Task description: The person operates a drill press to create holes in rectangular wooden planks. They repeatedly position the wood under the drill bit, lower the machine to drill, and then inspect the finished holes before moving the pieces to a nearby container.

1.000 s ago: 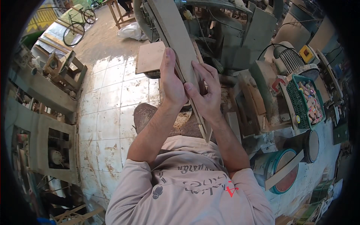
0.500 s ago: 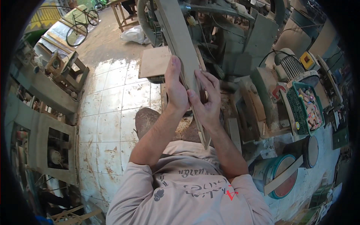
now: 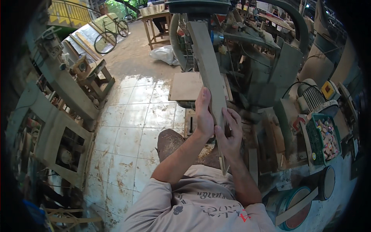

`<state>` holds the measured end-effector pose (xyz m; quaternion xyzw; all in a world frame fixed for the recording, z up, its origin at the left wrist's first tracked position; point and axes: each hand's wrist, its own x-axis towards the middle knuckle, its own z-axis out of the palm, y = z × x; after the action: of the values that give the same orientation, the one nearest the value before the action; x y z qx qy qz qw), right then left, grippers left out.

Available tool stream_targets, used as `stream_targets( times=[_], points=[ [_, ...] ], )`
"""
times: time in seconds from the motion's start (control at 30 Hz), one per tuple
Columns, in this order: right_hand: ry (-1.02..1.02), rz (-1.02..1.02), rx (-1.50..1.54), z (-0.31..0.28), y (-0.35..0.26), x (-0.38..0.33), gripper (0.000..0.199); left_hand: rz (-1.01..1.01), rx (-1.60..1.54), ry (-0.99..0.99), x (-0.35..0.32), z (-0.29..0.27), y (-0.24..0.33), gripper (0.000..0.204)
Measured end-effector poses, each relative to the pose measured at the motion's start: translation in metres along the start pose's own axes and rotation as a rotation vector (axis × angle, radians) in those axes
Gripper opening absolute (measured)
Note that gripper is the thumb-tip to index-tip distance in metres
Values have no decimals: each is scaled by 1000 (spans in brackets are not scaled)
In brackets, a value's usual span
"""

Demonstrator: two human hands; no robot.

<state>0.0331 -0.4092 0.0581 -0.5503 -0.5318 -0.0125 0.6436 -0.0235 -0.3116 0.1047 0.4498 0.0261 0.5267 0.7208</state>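
The long wooden board (image 3: 210,63) stretched away from the person's lap, partly hiding the square surface (image 3: 183,87); whether it rested there could not be told. At its near part, the left hand (image 3: 205,118) lay along the left edge, most fingers out of sight, while the half-curled right hand (image 3: 232,133) held the right edge. The dark machine part (image 3: 199,7) at the far end was cut off; shadow blurred the machinery (image 3: 253,73) far right.

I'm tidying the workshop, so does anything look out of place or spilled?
Brown debris litters the white floor tiles, like spilled shavings. A loose wooden strip lies slanted across the teal-rimmed drum, as if left there.
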Motion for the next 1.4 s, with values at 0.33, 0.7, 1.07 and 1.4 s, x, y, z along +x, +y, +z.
stream_targets(
  times=[0.33, 0.7, 1.07, 1.4],
  points=[
    [-41, -18, -15, 1, 3, -10, 58, -24, -75, 18, 2, -10, 5, 55],
    [-139, 15, 58, 2, 8, -24, 58, 39, -142, 51, 8, -9, 27, 45],
    [-381, 142, 8, -12, -34, -13, 53, 583, 636, -202, -21, -15, 39, 68],
    [-348, 220, 294, 4, 27, -35, 26, 474, 864, -370, -63, -24, 55, 72]
  ],
)
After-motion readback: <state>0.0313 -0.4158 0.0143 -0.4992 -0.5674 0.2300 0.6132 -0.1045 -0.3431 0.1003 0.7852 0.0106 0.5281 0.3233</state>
